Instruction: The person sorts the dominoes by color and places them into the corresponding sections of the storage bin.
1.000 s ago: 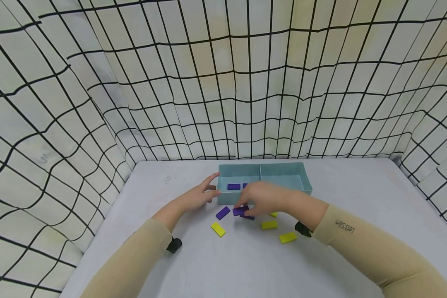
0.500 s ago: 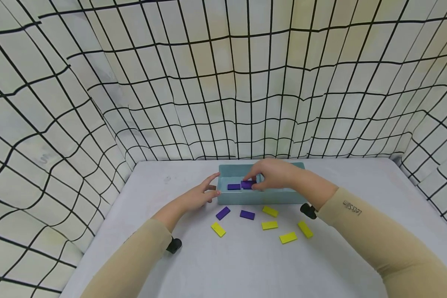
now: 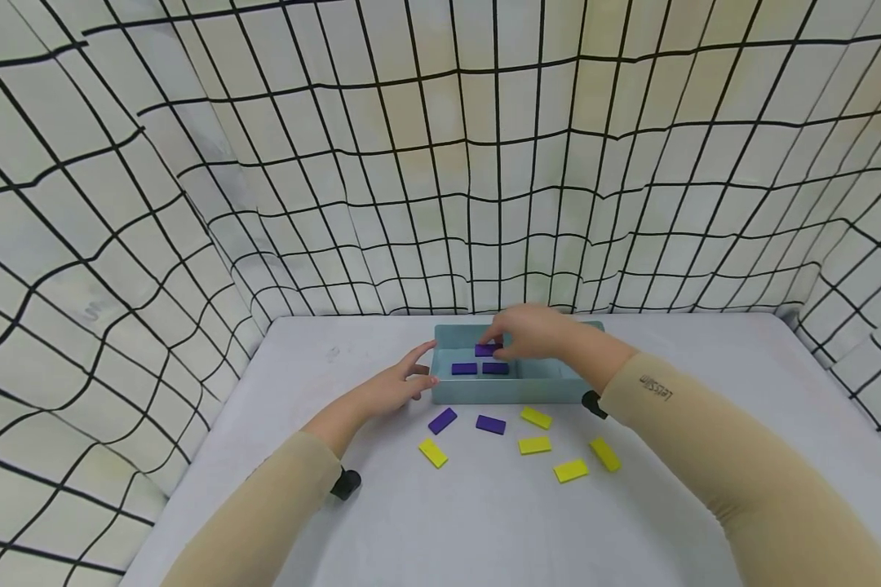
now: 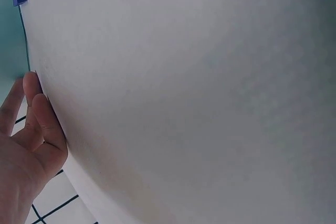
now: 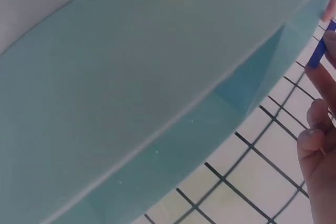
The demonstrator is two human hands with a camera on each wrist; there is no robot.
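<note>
A pale teal two-compartment tray (image 3: 514,394) stands on the white table in the head view. Between thumb and fingers my right hand (image 3: 534,329) pinches a purple block (image 3: 484,350) over the back of the left compartment. That block (image 5: 318,52) is also visible edge-on in the right wrist view. In front of it, two purple blocks (image 3: 464,369) lie side by side on the tray floor. My left hand (image 3: 391,388) touches the tray's left end with its fingers extended. Two more purple blocks (image 3: 490,425) lie on the table before the tray.
Several yellow blocks (image 3: 534,445) are scattered on the table in front of the tray, one yellow block (image 3: 433,453) farther left. White walls with a black grid net (image 3: 470,187) rise behind the table and at both sides.
My right hand picked up a purple block from the table and placed it beside the one in the tray. It now holds another purple block farther back. The left hand has stayed in place.
</note>
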